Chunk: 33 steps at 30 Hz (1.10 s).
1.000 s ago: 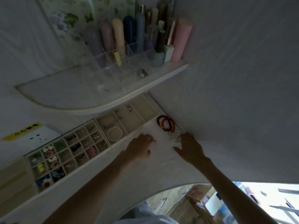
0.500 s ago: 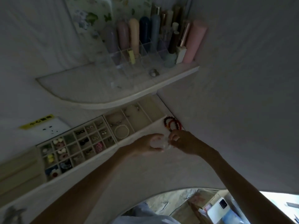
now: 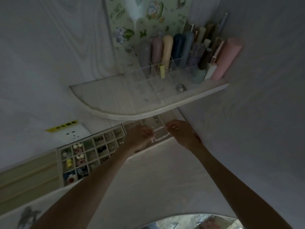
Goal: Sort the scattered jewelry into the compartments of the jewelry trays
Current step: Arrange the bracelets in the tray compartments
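Observation:
A white pearl bracelet (image 3: 160,133) is stretched between my two hands above the long compartments of the beige jewelry tray (image 3: 171,114). My left hand (image 3: 139,137) pinches its left end and my right hand (image 3: 180,131) pinches its right end. Left of them lies a second tray (image 3: 59,151) with a grid of small compartments that hold earrings and small ornaments. A bit of the red bead bracelets (image 3: 198,138) shows by the wall, mostly hidden behind my right wrist.
A curved white shelf (image 3: 125,113) overhangs the trays and carries a clear organizer (image 3: 165,75) with bottles and tubes. A wall socket (image 3: 72,133) with a yellow label sits to the left. The wall rises close on the right.
Both hands lifted the pearl bracelet off the tabletop and carried it away from me, over the long compartments. It now hangs stretched between them. The camera tilted upward.

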Each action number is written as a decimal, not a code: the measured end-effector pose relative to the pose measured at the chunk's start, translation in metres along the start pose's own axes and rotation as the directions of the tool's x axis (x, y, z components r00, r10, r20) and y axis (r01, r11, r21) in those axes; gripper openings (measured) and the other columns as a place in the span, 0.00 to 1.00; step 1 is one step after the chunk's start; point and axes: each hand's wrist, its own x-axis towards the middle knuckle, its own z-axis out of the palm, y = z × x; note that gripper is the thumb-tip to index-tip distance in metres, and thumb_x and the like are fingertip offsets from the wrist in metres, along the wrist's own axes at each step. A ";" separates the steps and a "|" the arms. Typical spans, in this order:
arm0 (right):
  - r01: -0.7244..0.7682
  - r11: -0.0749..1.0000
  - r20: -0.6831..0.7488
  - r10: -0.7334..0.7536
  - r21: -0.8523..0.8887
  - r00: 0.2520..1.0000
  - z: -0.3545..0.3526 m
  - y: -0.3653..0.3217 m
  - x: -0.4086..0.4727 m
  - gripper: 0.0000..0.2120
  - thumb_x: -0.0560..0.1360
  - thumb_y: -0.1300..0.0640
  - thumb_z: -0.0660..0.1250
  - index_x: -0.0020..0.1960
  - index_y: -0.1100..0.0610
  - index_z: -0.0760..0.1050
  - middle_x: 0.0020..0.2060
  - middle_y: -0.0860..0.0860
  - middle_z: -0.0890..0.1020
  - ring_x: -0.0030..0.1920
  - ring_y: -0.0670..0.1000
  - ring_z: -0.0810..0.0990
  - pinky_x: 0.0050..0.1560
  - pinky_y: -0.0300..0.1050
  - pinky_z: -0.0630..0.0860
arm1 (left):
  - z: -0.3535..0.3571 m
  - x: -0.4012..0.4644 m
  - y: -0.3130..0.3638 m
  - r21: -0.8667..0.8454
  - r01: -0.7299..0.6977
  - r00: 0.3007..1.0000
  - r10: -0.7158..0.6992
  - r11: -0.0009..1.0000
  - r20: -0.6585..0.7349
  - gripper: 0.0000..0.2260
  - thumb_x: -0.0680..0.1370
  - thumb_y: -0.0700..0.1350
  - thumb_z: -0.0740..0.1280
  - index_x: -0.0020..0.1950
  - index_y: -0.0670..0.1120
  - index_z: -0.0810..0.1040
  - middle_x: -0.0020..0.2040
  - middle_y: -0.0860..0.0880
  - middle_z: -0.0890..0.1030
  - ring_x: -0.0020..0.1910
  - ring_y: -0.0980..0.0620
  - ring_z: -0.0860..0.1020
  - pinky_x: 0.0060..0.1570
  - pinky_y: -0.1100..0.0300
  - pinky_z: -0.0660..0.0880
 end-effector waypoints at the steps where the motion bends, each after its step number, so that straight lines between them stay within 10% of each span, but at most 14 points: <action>1: 0.018 1.000 -0.033 -0.018 0.001 0.999 0.005 0.006 0.002 0.02 0.73 0.63 0.69 0.43 0.58 0.80 0.37 0.51 0.81 0.35 0.45 0.78 0.39 0.37 0.74 | -0.001 0.003 0.000 0.087 0.000 1.000 0.001 0.996 -0.006 0.07 0.75 0.49 0.68 0.43 0.49 0.84 0.39 0.55 0.84 0.39 0.64 0.80 0.44 0.67 0.75; 11: 0.092 0.732 -0.052 -0.172 -0.675 0.984 0.013 0.017 0.004 0.13 0.75 0.51 0.60 0.39 0.53 0.80 0.36 0.53 0.78 0.39 0.53 0.71 0.40 0.44 0.63 | 0.007 0.020 -0.004 0.373 -0.018 0.997 -0.012 0.928 0.079 0.08 0.74 0.51 0.69 0.51 0.52 0.84 0.50 0.54 0.84 0.53 0.55 0.80 0.56 0.58 0.74; 23: 0.167 0.693 -0.067 -0.297 -0.701 0.953 0.002 0.025 0.007 0.08 0.73 0.59 0.64 0.49 0.51 0.81 0.42 0.52 0.80 0.44 0.55 0.76 0.47 0.48 0.68 | 0.006 0.004 -0.007 0.565 -0.086 0.970 0.198 0.821 -0.139 0.11 0.77 0.50 0.64 0.58 0.51 0.77 0.56 0.51 0.79 0.59 0.47 0.74 0.55 0.54 0.69; 29: 0.438 0.525 0.179 -0.471 -0.730 0.864 0.008 0.033 0.007 0.22 0.61 0.71 0.70 0.50 0.52 0.81 0.56 0.56 0.79 0.57 0.63 0.76 0.58 0.59 0.71 | 0.017 -0.005 -0.017 0.675 -0.401 0.913 0.332 0.619 0.238 0.19 0.78 0.45 0.59 0.68 0.46 0.71 0.67 0.49 0.73 0.69 0.46 0.66 0.65 0.51 0.63; 33: 0.420 0.471 0.228 -0.413 -0.775 0.882 0.018 0.034 0.010 0.24 0.57 0.71 0.72 0.48 0.51 0.82 0.61 0.58 0.77 0.62 0.65 0.74 0.63 0.66 0.65 | 0.019 -0.003 -0.013 0.736 -0.415 0.906 0.314 0.535 0.282 0.21 0.74 0.50 0.53 0.57 0.45 0.80 0.56 0.48 0.81 0.57 0.45 0.76 0.56 0.50 0.72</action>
